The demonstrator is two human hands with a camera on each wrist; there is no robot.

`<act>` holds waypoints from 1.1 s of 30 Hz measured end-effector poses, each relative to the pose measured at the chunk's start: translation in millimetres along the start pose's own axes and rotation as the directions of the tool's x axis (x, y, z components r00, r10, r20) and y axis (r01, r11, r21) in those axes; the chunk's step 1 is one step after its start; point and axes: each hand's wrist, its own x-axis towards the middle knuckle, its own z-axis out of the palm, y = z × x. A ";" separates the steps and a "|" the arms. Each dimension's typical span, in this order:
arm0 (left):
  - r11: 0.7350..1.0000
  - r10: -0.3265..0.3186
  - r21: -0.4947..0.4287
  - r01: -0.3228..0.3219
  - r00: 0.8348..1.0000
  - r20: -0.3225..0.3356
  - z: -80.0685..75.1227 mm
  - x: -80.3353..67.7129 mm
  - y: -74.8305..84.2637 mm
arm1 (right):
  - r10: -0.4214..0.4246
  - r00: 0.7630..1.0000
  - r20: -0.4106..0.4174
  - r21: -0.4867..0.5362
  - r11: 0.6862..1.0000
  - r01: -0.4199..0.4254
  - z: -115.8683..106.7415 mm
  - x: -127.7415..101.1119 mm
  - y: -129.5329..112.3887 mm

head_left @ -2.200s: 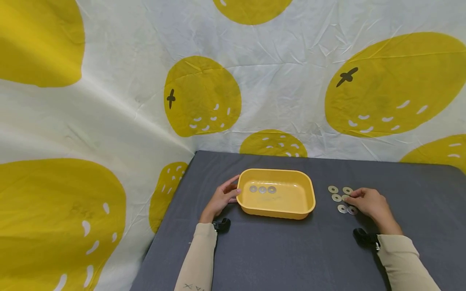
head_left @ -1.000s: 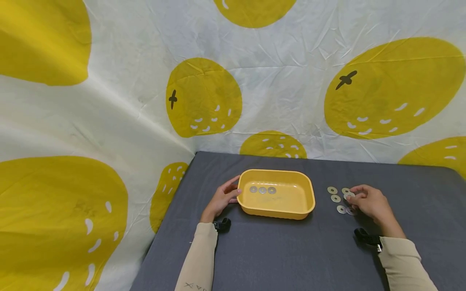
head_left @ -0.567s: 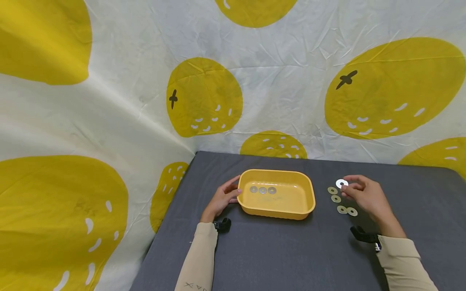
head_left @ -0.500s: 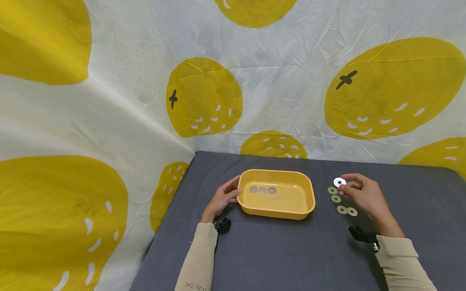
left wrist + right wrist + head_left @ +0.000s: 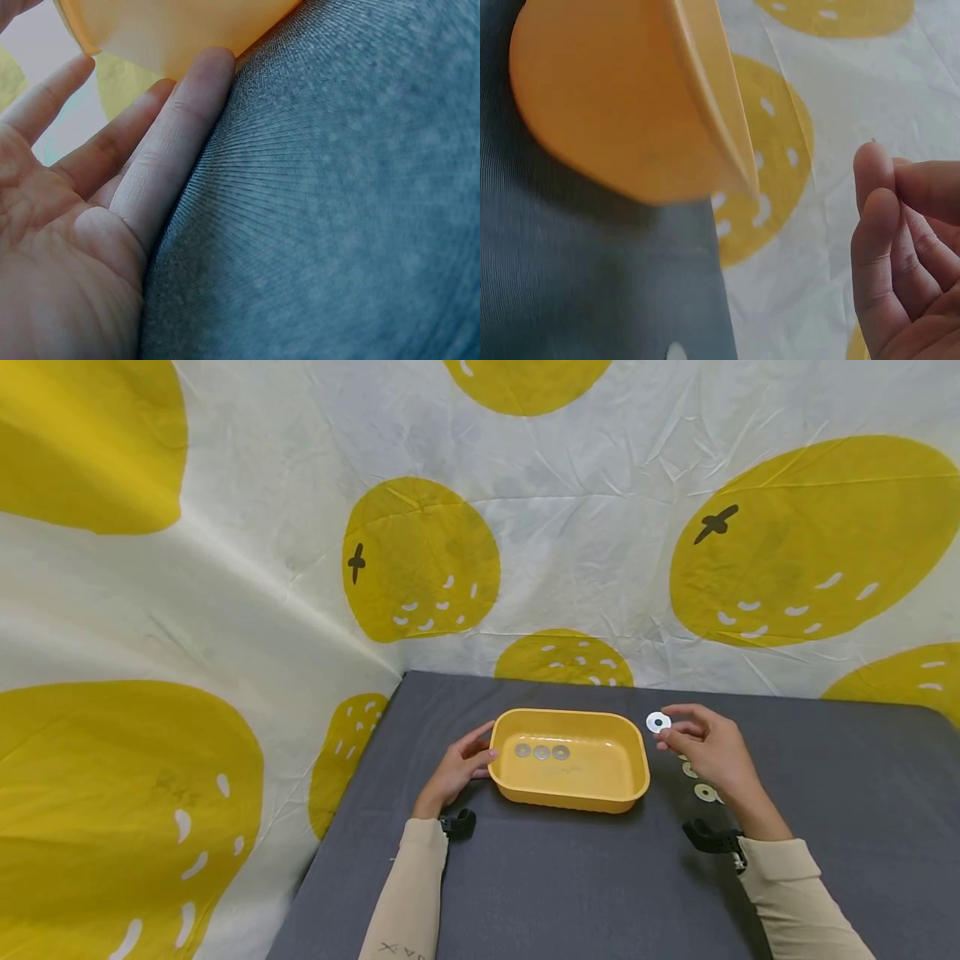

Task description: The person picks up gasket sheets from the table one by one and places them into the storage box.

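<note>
A yellow tray (image 5: 639, 762) sits on the grey table (image 5: 570, 885) with three metal washers (image 5: 541, 751) in a row inside it. My left hand (image 5: 459, 768) rests with straight fingers (image 5: 180, 142) against the tray's left wall (image 5: 172, 34). My right hand (image 5: 708, 750) pinches one washer (image 5: 658, 722) in the air just right of the tray's far right corner. In the right wrist view the fingertips (image 5: 881, 195) are pressed together beside the tray (image 5: 622, 97). A few loose washers (image 5: 703, 792) lie on the table under that hand, partly hidden.
A white cloth with large yellow fruit prints (image 5: 420, 560) hangs behind and to the left of the table. Black wrist straps (image 5: 457, 823) sit on both forearms. The table's left edge (image 5: 330, 852) runs close by my left arm.
My right hand pinched a washer from the loose group, lifted it and carried it left toward the tray. The left hand and the tray stayed where they were.
</note>
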 end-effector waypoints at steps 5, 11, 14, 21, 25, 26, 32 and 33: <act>1.000 -0.001 -0.006 0.001 1.000 -0.001 0.2 1.6 -1.2 | -0.011 1.000 0.003 0.029 1.000 0.011 16.1 5.7 -11.1; 1.000 -0.002 -0.013 0.002 1.000 -0.002 0.0 1.0 -0.9 | -0.040 0.999 0.004 0.068 0.997 0.039 33.3 13.7 -18.3; 1.000 -0.001 -0.004 0.001 1.000 0.000 0.0 0.2 -0.3 | -0.026 1.000 0.012 0.083 0.996 0.025 40.9 17.1 -19.3; 1.000 0.014 0.001 -0.014 1.000 0.006 -1.0 -0.4 -1.2 | -0.015 1.000 0.022 0.127 0.992 0.012 60.4 23.3 -20.1; 1.000 0.019 0.003 -0.019 1.000 0.005 -1.8 0.2 -2.7 | -0.012 1.000 0.019 0.113 0.993 0.010 72.4 27.3 -19.3; 1.000 0.022 0.004 -0.022 1.000 0.005 -1.9 0.2 -2.9 | -0.010 1.000 0.019 0.112 0.994 0.008 75.4 28.3 -19.1; 0.999 0.032 0.006 -0.033 0.999 0.006 -1.6 0.3 -5.6 | 0.001 1.000 0.010 0.129 0.992 -0.003 93.0 32.3 -14.7; 0.999 0.032 0.005 -0.032 0.999 0.007 -1.4 0.1 -6.2 | 0.000 1.000 0.008 0.128 0.992 -0.001 95.8 32.9 -13.3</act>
